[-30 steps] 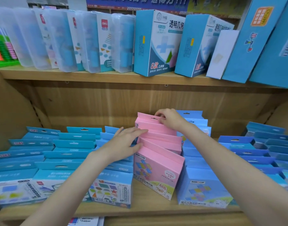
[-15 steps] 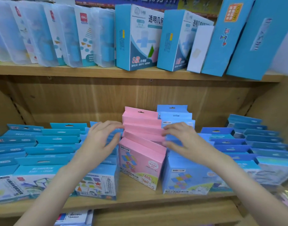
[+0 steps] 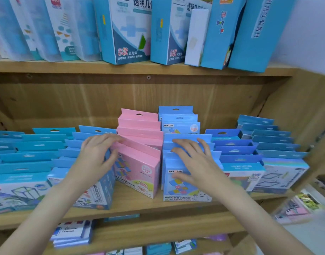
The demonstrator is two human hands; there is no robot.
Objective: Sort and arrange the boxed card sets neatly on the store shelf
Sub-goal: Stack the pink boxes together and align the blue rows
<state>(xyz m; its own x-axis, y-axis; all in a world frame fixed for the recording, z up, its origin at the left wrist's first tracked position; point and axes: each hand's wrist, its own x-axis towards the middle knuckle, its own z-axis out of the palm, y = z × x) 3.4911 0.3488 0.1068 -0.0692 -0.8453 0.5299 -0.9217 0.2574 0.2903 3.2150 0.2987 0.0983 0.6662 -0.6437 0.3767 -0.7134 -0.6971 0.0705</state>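
A row of pink card boxes (image 3: 139,138) stands in the middle of the wooden shelf (image 3: 132,205), leaning slightly left. My left hand (image 3: 97,155) lies with spread fingers on the blue boxes (image 3: 95,197) just left of it, fingertips and thumb touching the pink row's left side. My right hand (image 3: 194,161) lies flat on the hang tabs of the light blue row (image 3: 180,122) right of the pink one. Its thumb presses on the face of the front light blue box (image 3: 185,192). Neither hand lifts a box.
More rows of blue boxes fill the shelf at the left (image 3: 29,155) and right (image 3: 264,144). Tall blue and clear boxes (image 3: 125,30) stand on the shelf above. Small boxes (image 3: 71,232) lie on the shelf below. A wooden side panel (image 3: 305,111) closes the right end.
My right hand left the back of the pink row and settled flat on the light blue row. My left hand slid from the pink boxes' tops to their left side. The camera moved closer.
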